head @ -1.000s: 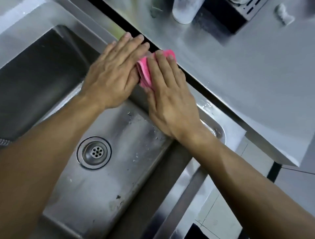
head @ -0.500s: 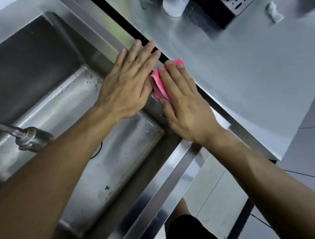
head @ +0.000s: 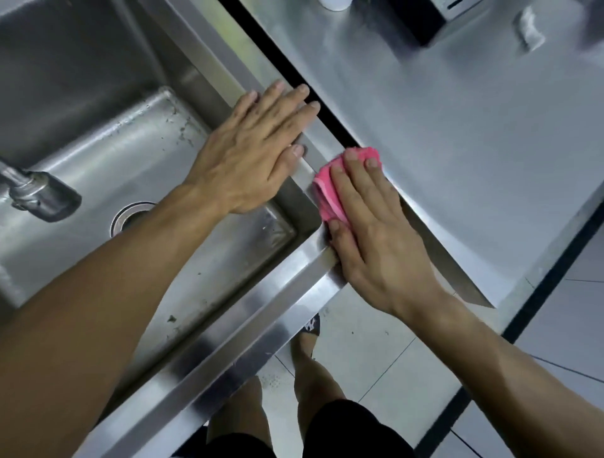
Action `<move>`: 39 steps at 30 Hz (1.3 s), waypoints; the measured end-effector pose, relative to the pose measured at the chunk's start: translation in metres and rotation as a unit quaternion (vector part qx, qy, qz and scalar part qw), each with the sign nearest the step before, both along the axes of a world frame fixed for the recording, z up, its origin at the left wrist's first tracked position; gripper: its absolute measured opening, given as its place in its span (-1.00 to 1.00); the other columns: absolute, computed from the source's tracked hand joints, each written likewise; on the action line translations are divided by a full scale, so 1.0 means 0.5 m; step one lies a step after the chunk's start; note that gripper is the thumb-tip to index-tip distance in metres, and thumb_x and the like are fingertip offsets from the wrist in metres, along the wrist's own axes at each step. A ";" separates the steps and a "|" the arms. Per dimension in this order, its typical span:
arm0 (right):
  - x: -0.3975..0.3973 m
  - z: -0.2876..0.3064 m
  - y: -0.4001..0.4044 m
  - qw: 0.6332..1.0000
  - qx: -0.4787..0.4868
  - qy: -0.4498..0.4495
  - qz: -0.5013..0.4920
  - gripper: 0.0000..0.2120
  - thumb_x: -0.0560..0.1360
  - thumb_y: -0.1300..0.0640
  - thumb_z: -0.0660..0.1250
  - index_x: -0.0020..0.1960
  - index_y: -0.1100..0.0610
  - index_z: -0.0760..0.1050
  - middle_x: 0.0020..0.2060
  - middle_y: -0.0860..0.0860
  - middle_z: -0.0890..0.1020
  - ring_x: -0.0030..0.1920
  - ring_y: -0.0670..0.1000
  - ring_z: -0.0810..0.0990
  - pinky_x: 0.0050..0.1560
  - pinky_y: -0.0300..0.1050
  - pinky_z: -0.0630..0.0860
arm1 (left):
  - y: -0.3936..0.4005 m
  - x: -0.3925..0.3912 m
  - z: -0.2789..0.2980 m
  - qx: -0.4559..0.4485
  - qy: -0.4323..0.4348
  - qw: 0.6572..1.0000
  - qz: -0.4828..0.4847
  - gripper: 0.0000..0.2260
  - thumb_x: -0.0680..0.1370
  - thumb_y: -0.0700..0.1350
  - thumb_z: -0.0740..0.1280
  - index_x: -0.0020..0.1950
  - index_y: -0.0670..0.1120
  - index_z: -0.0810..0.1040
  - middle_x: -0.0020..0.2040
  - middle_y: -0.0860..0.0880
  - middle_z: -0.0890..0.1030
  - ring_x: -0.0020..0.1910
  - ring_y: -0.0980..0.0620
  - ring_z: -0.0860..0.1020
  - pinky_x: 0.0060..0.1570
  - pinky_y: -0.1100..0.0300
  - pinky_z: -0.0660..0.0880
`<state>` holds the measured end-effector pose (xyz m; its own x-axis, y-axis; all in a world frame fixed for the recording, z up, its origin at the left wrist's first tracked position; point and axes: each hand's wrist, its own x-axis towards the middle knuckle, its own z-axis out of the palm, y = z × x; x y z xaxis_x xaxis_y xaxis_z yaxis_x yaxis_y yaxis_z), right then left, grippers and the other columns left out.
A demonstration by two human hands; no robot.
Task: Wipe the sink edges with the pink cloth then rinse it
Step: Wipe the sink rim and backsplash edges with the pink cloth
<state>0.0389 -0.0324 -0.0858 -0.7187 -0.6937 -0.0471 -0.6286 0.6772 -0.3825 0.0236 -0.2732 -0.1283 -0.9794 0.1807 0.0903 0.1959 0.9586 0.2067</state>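
A folded pink cloth [head: 330, 193] lies on the right rim of the steel sink [head: 225, 322], close to the sink's near right corner. My right hand [head: 376, 229] presses flat on the cloth with straight fingers, covering most of it. My left hand [head: 255, 150] rests flat on the same rim farther back, its fingers straight and apart from the cloth. The drain [head: 125, 217] shows in the basin, partly hidden by my left forearm.
A steel faucet head [head: 39, 196] hangs over the basin at the left. A steel counter [head: 457, 147] runs along the right, across a dark gap from the sink. A white container base [head: 335, 4] and a dark box [head: 421, 23] stand at its back. My feet show on the tiled floor below.
My right hand has slid the cloth along the right rim toward the near corner. The left hand stays on the rim, now separated from the cloth. The view has shifted.
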 end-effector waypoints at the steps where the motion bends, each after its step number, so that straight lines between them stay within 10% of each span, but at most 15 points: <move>1: 0.033 -0.002 0.010 1.000 0.001 -0.009 0.018 -0.45 0.72 0.03 0.10 0.65 0.20 0.12 0.66 0.12 0.10 0.68 0.10 -0.06 0.65 0.19 0.03 | -0.001 0.000 0.000 0.002 -0.002 1.000 0.005 -0.48 0.72 0.04 -0.06 0.69 -0.04 0.03 0.69 -0.05 0.03 0.67 -0.06 -0.04 0.62 -0.06 -0.06; 6: 0.024 -0.016 0.056 0.992 0.000 0.006 0.126 -0.46 0.71 0.03 0.16 0.64 0.19 0.18 0.64 0.12 0.18 0.67 0.10 0.05 0.61 0.20 0.16 | 0.008 0.004 0.008 -0.007 -0.022 0.999 0.023 -0.47 0.72 0.05 -0.09 0.69 -0.02 -0.01 0.70 -0.04 -0.03 0.67 -0.04 -0.08 0.63 -0.03 -0.10; 11: 0.064 -0.026 0.019 0.997 -0.066 -0.009 -0.048 -0.46 0.68 0.10 0.15 0.64 0.16 0.20 0.65 0.08 0.18 0.67 0.09 0.02 0.62 0.21 0.09 | 0.017 0.006 0.012 -0.012 -0.029 0.999 0.039 -0.47 0.71 0.05 -0.08 0.69 -0.02 0.00 0.70 -0.04 -0.03 0.67 -0.05 -0.09 0.62 -0.02 -0.10; 16: 0.097 -0.027 0.043 0.990 -0.046 -0.005 0.136 -0.46 0.68 0.07 0.16 0.63 0.16 0.23 0.63 0.10 0.21 0.67 0.11 0.04 0.63 0.20 0.11 | 0.022 0.010 0.018 -0.017 -0.035 0.998 0.048 -0.46 0.71 0.06 -0.10 0.69 -0.01 -0.02 0.70 -0.04 -0.04 0.67 -0.06 -0.10 0.62 -0.01 -0.11; 22: 0.029 -0.033 0.042 0.997 -0.065 0.022 -0.045 -0.47 0.70 0.09 0.10 0.64 0.18 0.18 0.65 0.11 0.17 0.67 0.13 0.01 0.64 0.23 0.01 | 0.029 0.011 0.016 -0.009 -0.034 0.997 0.066 -0.46 0.71 0.10 -0.08 0.69 -0.01 0.02 0.70 -0.05 -0.02 0.67 -0.09 -0.08 0.62 -0.06 -0.07; 29: 0.027 -0.041 0.066 0.978 -0.051 0.013 0.204 -0.51 0.67 0.09 0.24 0.58 0.17 0.33 0.59 0.11 0.32 0.64 0.13 0.17 0.59 0.24 0.17 | 0.027 0.011 0.010 -0.011 -0.039 0.997 0.071 -0.47 0.71 0.11 -0.08 0.69 0.01 0.01 0.70 -0.03 -0.03 0.67 -0.08 -0.10 0.62 -0.09 -0.03; 35: 0.007 -0.034 0.062 0.997 -0.079 0.013 0.000 -0.49 0.69 0.12 0.17 0.61 0.21 0.26 0.62 0.14 0.25 0.66 0.16 0.09 0.60 0.28 0.09 | 0.030 0.014 0.009 0.007 -0.044 0.996 0.074 -0.47 0.72 0.10 -0.07 0.69 0.00 0.05 0.69 -0.05 0.00 0.67 -0.10 -0.08 0.62 -0.08 -0.05; 39: 0.062 -0.038 0.055 0.979 -0.095 -0.030 0.179 -0.50 0.66 0.05 0.33 0.55 0.17 0.38 0.57 0.08 0.36 0.64 0.10 0.18 0.59 0.21 0.21 | 0.029 0.020 0.017 0.006 -0.056 0.996 0.072 -0.46 0.72 0.12 -0.10 0.69 0.00 -0.01 0.70 -0.05 -0.03 0.67 -0.09 -0.08 0.63 -0.06 -0.05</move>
<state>0.0699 -0.0051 -0.1047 -0.4284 -0.9007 0.0724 -0.7851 0.3314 -0.5233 0.0335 -0.2586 -0.1199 -0.9991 0.0375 -0.0194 0.0320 0.9722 0.2318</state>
